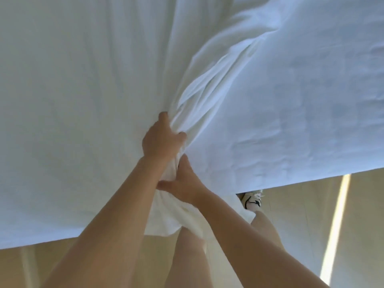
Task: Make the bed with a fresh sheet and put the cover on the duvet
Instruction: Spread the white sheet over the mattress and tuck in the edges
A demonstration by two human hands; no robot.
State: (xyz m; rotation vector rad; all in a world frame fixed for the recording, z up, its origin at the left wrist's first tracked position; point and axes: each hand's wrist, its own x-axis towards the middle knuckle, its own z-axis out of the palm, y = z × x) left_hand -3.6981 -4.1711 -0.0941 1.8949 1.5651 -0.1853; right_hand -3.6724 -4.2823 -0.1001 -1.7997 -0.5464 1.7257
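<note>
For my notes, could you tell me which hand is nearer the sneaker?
Right. The right hand is left of the sneaker; the left hand is farther, up on the sheet.

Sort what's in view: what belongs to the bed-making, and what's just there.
Job in hand:
left hand and right hand, both gripping the bunched white fabric
flat white bedding spread beyond it

Just there:
shoe
floor
sunlight strip

The left hand (161,142) sits just beyond the right hand (185,183) on the sheet (93,69); a shoe (252,201) lies to their right.
</note>
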